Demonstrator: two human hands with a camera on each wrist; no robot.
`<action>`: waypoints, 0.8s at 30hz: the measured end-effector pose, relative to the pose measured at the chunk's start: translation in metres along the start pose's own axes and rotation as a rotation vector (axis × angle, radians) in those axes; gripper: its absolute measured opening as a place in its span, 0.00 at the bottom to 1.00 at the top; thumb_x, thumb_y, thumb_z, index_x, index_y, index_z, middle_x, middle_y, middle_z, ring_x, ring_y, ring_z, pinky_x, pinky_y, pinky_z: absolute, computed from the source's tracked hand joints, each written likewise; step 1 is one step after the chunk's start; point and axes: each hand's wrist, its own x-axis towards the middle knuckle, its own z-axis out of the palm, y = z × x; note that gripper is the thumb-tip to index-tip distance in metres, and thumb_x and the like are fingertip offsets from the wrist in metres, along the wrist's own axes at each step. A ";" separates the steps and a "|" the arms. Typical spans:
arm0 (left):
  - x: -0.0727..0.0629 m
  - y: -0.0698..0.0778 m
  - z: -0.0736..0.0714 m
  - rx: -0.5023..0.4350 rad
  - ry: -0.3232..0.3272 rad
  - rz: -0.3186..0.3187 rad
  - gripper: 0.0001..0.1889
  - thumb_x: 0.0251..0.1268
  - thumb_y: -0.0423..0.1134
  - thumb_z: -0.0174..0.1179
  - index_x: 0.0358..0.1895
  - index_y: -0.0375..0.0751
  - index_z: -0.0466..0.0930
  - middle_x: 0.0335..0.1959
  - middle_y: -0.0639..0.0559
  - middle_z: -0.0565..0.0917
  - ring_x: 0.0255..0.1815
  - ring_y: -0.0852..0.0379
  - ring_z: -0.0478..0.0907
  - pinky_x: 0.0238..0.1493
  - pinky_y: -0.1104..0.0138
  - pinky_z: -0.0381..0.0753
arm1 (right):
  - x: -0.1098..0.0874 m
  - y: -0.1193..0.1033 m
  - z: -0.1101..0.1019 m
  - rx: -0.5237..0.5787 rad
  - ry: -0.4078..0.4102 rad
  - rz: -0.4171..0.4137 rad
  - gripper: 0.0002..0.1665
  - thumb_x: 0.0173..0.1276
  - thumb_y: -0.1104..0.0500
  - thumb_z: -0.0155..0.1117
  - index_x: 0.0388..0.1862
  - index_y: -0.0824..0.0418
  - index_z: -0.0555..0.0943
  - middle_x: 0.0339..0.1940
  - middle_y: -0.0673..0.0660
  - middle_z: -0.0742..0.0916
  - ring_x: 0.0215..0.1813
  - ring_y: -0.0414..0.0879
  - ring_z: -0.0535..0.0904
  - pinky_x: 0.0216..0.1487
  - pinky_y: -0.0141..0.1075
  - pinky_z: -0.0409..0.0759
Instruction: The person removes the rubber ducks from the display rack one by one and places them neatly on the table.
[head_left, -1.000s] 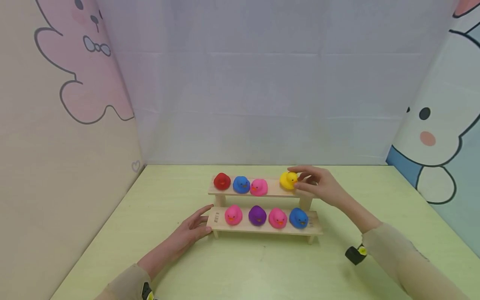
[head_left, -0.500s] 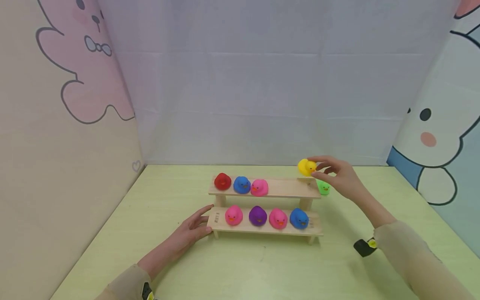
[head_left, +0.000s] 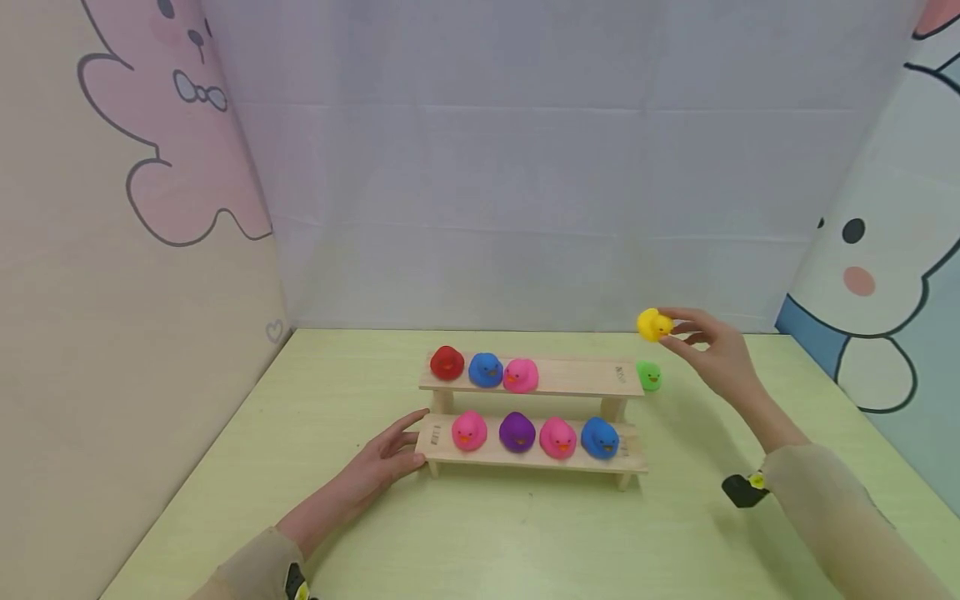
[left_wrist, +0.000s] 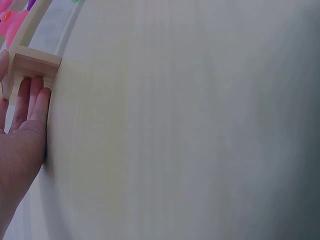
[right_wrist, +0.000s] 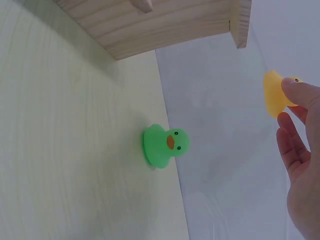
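Note:
My right hand pinches a yellow rubber duck between thumb and fingers, up in the air past the right end of the two-tier wooden display stand. Below it a green rubber duck sits on the table. On the lower left end of the stand, my left hand holds on, its thumb at the front and fingers reaching behind, as the left wrist view also shows. The upper tier carries a red duck, a blue duck and a pink duck, grouped toward the left.
Along the lower tier stand a pink duck, a purple duck, another pink duck and a blue duck. The pale table ends at a whitish back curtain. Cartoon-printed walls flank both sides.
My right hand has lifted the yellow duck off the right part of the upper tier and carried it up and rightward. The green duck has come into view. The left hand stays at the stand.

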 end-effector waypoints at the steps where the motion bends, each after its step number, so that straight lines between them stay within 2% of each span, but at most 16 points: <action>1: 0.000 0.000 0.000 0.003 0.002 -0.002 0.35 0.72 0.43 0.58 0.78 0.61 0.52 0.72 0.42 0.68 0.69 0.53 0.71 0.70 0.62 0.71 | -0.001 0.003 0.000 -0.011 0.009 0.000 0.25 0.67 0.57 0.68 0.63 0.53 0.79 0.56 0.39 0.83 0.45 0.26 0.77 0.43 0.12 0.72; 4: -0.001 0.001 0.001 0.009 0.007 -0.008 0.35 0.72 0.44 0.57 0.78 0.62 0.52 0.72 0.43 0.68 0.70 0.52 0.70 0.71 0.60 0.71 | -0.003 0.010 0.000 -0.042 0.030 -0.002 0.25 0.66 0.59 0.69 0.62 0.54 0.80 0.58 0.56 0.85 0.44 0.25 0.77 0.42 0.11 0.71; 6: -0.001 0.001 0.001 0.009 0.007 -0.009 0.35 0.72 0.44 0.57 0.78 0.62 0.52 0.72 0.43 0.68 0.70 0.52 0.70 0.71 0.59 0.71 | -0.004 0.014 -0.001 -0.055 0.039 -0.002 0.25 0.66 0.59 0.69 0.62 0.55 0.80 0.58 0.62 0.84 0.43 0.22 0.76 0.41 0.11 0.71; 9: -0.001 0.001 0.001 0.004 0.007 -0.011 0.35 0.72 0.44 0.57 0.78 0.62 0.52 0.72 0.43 0.67 0.70 0.52 0.70 0.71 0.59 0.71 | -0.007 0.021 -0.001 -0.078 0.046 -0.003 0.25 0.65 0.60 0.70 0.62 0.56 0.80 0.57 0.65 0.84 0.42 0.18 0.73 0.41 0.10 0.71; 13: -0.001 0.001 0.001 0.004 0.005 -0.010 0.35 0.72 0.43 0.57 0.78 0.62 0.52 0.72 0.43 0.67 0.70 0.52 0.70 0.71 0.60 0.71 | -0.010 0.031 0.000 -0.113 0.045 0.012 0.26 0.65 0.60 0.70 0.62 0.56 0.79 0.57 0.64 0.84 0.42 0.13 0.70 0.40 0.10 0.70; 16: -0.001 0.001 0.001 0.004 0.007 -0.011 0.36 0.72 0.44 0.58 0.78 0.62 0.52 0.72 0.43 0.67 0.70 0.52 0.70 0.71 0.60 0.71 | -0.013 0.036 0.000 -0.140 0.035 0.034 0.26 0.65 0.60 0.69 0.63 0.57 0.79 0.58 0.63 0.84 0.42 0.24 0.77 0.40 0.09 0.69; 18: -0.001 0.001 0.001 0.002 0.007 -0.012 0.36 0.72 0.44 0.58 0.78 0.62 0.52 0.72 0.43 0.67 0.70 0.52 0.70 0.71 0.60 0.71 | -0.014 0.038 0.001 -0.155 0.028 0.048 0.26 0.66 0.60 0.69 0.63 0.57 0.78 0.59 0.63 0.84 0.44 0.38 0.82 0.40 0.09 0.68; 21: -0.001 0.001 0.001 0.000 0.008 -0.012 0.36 0.72 0.44 0.58 0.78 0.62 0.52 0.72 0.43 0.67 0.70 0.52 0.70 0.71 0.60 0.71 | -0.016 0.043 0.001 -0.169 0.022 0.057 0.26 0.66 0.61 0.69 0.63 0.59 0.78 0.59 0.65 0.84 0.46 0.58 0.83 0.39 0.08 0.67; 24: -0.001 0.001 0.001 -0.002 0.006 -0.013 0.36 0.72 0.44 0.58 0.78 0.62 0.52 0.72 0.43 0.67 0.70 0.52 0.70 0.71 0.61 0.71 | -0.018 0.047 0.001 -0.176 0.013 0.064 0.26 0.66 0.62 0.68 0.63 0.60 0.78 0.59 0.66 0.84 0.46 0.62 0.83 0.38 0.07 0.66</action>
